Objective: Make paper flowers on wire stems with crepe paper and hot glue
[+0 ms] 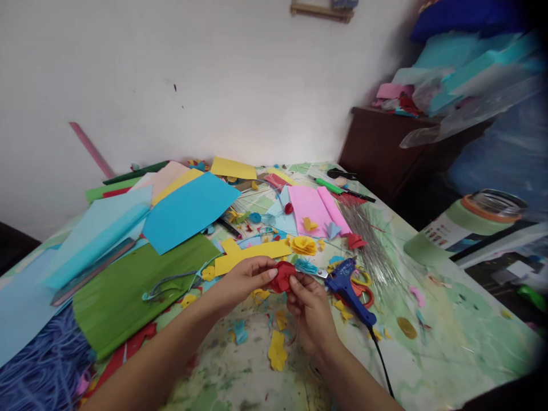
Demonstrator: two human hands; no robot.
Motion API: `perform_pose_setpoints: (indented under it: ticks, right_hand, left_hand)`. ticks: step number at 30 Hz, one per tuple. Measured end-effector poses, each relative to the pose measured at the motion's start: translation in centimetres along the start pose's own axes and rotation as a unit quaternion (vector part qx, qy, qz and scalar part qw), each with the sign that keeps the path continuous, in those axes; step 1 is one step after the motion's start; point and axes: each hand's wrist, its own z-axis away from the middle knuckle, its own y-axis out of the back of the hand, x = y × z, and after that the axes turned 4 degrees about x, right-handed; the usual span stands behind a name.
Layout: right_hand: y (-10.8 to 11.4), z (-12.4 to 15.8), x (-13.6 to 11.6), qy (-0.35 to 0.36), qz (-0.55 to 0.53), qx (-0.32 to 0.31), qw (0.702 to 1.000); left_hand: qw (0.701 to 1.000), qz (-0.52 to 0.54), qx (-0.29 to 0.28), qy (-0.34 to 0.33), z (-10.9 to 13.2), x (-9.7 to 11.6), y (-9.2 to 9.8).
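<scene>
A red paper flower (282, 277) is held up over the table between both hands. My left hand (253, 279) pinches its left edge with thumb and fingers. From the lower right, my right hand (309, 301) grips the same flower, its thumb on the petals and the fingers curled underneath. Just right of the hands lies a blue glue gun (349, 292), partly over orange and yellow-handled scissors (365, 294). Behind the flower sits a yellow paper flower (303, 245). Loose yellow petals (277, 350) lie below the hands.
Blue paper (190, 211) and green paper (141, 285) cover the left side, near blue strands (43, 359). Thin wires (372, 245) lie right of pink paper (306, 208). A green jar (464, 225) stands at the right edge. The glue gun's cord (382, 362) runs toward the front.
</scene>
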Motion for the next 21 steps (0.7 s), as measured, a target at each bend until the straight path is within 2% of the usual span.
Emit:
perform_pose_setpoints:
  ticks: [10,13,15,18,21]
  right_hand:
    - [-0.1,0.0,0.0,-0.021,-0.013,0.001,1.000]
    - [0.0,0.0,-0.1,-0.022,-0.009,0.002,1.000]
    - [-0.1,0.0,-0.1,-0.018,-0.001,0.005,1.000]
    - [-0.1,0.0,0.0,-0.010,0.002,0.008,1.000]
    - [-0.1,-0.1,0.0,-0.009,-0.004,0.009,1.000]
  left_hand:
    - [1.000,-0.010,0.002,0.004,-0.1,-0.3,-0.1]
    - [0.998,-0.060,-0.001,-0.010,-0.4,-0.3,0.8]
    - [0.993,-0.111,0.027,-0.021,-1.2,-0.2,2.5]
    - [0.978,-0.153,0.137,-0.034,-3.4,-0.3,6.5]
    - [0.945,-0.219,0.240,-0.027,-5.6,-0.5,10.9]
